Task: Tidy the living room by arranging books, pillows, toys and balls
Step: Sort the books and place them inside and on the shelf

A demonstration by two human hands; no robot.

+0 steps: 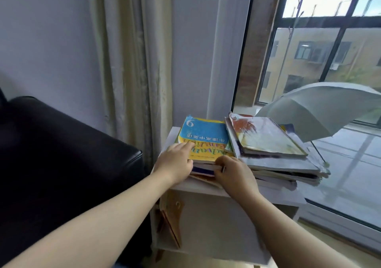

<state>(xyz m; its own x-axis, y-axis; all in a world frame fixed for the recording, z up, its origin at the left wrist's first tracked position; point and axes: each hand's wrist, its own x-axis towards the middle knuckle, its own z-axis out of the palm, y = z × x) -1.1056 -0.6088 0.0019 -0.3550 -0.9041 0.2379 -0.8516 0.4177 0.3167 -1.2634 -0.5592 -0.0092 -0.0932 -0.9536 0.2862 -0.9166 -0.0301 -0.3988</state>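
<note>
On white shelf [216,222], blue/yellow bk [204,135] marked "9", L hand [177,162] fingers flat atop, R hand [235,172] fingers pinching lower bks [204,169].

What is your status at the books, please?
Left hand resting on the blue and yellow book. Right hand gripping the near edge of its stack. Second stack close on the right; open umbrella behind it.
</note>
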